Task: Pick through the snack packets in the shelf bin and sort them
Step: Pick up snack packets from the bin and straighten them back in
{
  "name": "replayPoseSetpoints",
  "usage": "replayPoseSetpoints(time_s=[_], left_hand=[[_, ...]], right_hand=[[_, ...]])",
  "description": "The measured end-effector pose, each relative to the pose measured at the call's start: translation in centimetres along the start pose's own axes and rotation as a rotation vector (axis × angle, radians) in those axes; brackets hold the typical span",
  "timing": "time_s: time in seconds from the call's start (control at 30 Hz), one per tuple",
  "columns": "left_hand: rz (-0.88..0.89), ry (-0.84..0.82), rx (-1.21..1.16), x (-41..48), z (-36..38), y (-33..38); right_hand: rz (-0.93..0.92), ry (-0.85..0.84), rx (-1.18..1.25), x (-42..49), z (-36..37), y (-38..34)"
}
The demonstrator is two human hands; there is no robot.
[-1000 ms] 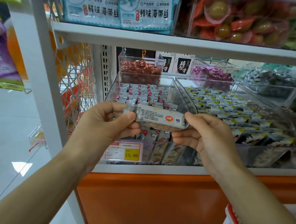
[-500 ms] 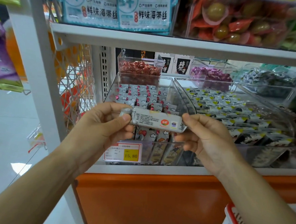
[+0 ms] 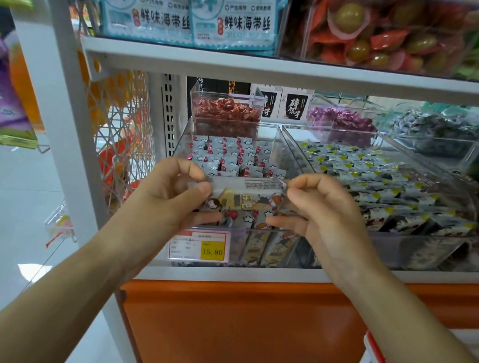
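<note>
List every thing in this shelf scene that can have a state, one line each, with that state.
left hand, pinches the packet's left end
right hand, pinches the packet's right end
snack packet, held level between both hands, over the bin's front
clear bin, open-topped, full of packets in rows
neighbouring bin, open-topped, full of dark packets
price tag, fixed on the bin's front, reads 15.80

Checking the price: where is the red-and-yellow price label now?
In the head view, left of centre, the red-and-yellow price label sits on the front of the clear plastic shelf bin, just below the left hand.
</note>
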State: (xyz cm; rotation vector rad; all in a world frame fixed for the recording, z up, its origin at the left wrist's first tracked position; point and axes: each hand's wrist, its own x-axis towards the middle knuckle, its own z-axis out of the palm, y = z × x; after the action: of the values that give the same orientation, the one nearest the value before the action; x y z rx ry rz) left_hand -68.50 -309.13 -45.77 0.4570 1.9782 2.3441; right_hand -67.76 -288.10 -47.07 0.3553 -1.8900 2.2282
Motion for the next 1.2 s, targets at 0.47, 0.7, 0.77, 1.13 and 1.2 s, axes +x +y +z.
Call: replayPoseSetpoints(time_s=[0.47, 0.7, 0.77, 1.13, 1.2], left_hand=[[0.118, -0.086, 0.409, -0.6, 1.1, 0.0], [0.117, -0.006, 0.489, -0.8, 1.5, -0.4], [0.135, 0.052, 0.467, -0.8, 1.5, -0.3], [0.238, 0.109, 0.500, -1.0, 2.0, -0.4], [0.239, 0.102, 0.500, -1.0, 1.9, -0.5]], right_hand=[[-0.010, 0.096, -0.289, -0.3, 0.4, 0.6], [-0.034, 0.093, -0.333, -0.4, 1.0, 0.5], [-0.037, 0.043, -0.305, -0.4, 1.1, 0.4], [-0.097, 0.103, -0.325, -0.5, 1.7, 0.8], [-0.102, 0.111, -0.324, -0.4, 1.7, 0.8]])
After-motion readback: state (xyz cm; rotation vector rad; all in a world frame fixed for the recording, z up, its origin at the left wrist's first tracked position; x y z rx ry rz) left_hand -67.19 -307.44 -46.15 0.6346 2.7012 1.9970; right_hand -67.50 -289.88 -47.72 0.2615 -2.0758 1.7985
